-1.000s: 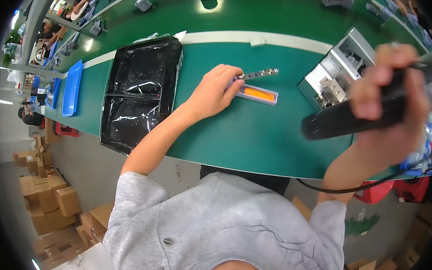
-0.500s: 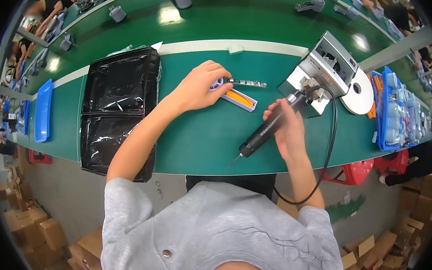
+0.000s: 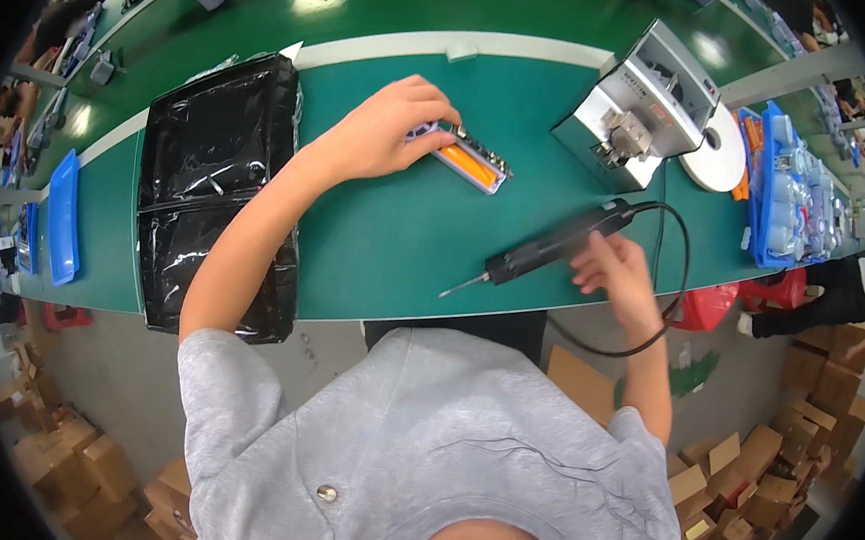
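Observation:
My left hand (image 3: pixel 392 132) is closed on a pale purple plastic housing (image 3: pixel 489 181), over the middle of the green bench. An orange cell-like part (image 3: pixel 467 163) lies in the housing's long handle section. Along its far side runs a narrow circuit board (image 3: pixel 486 151); my fingers cover the housing's other end. A black electric screwdriver (image 3: pixel 555 243) is on or just above the bench near its front edge, its bit pointing left and toward me. Beside its rear part is my right hand (image 3: pixel 621 276), fingers loosely bent and apart, not wrapped around the tool.
A metal screw feeder (image 3: pixel 655 100) stands at the right, with a white disc (image 3: pixel 716 159) behind it. Farther right is a blue crate (image 3: pixel 770 248) of pale parts. Black plastic-wrapped trays (image 3: pixel 216 144) occupy the left. The screwdriver's cable (image 3: pixel 686 278) loops past my right forearm.
My right hand has loosened from the screwdriver and moved down and right. The screwdriver has swung away from the feeder, nearer the front edge. The circuit board now sits closer along the housing.

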`<state>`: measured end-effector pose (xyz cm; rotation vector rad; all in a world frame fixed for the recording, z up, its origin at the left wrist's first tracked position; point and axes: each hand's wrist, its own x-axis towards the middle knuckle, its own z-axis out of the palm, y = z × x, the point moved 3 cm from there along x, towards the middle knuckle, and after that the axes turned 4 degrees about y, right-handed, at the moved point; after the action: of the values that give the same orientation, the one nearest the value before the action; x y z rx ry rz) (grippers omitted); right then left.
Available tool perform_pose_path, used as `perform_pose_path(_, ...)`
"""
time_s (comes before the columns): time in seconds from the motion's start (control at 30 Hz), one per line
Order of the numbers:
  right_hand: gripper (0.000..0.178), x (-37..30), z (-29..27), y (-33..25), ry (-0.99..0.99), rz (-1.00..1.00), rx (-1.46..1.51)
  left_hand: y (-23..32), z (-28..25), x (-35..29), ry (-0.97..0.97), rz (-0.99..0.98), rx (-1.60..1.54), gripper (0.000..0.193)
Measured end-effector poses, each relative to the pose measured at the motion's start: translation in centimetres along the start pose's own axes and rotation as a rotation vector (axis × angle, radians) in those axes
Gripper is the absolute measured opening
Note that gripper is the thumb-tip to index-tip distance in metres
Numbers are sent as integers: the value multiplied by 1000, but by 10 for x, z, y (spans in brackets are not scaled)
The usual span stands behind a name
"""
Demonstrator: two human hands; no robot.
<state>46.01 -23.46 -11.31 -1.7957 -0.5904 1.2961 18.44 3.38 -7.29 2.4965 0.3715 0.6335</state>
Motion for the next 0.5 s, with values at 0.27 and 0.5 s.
perform_pose_path(0.27,33,-39,-124,-16,323,-327,-1136,10,4,-18,128,48,185,28)
perform_pose_path(0.5,22,-29,-75,-35,890,-448,-1239,38,-2,-37,239,-27,292,29)
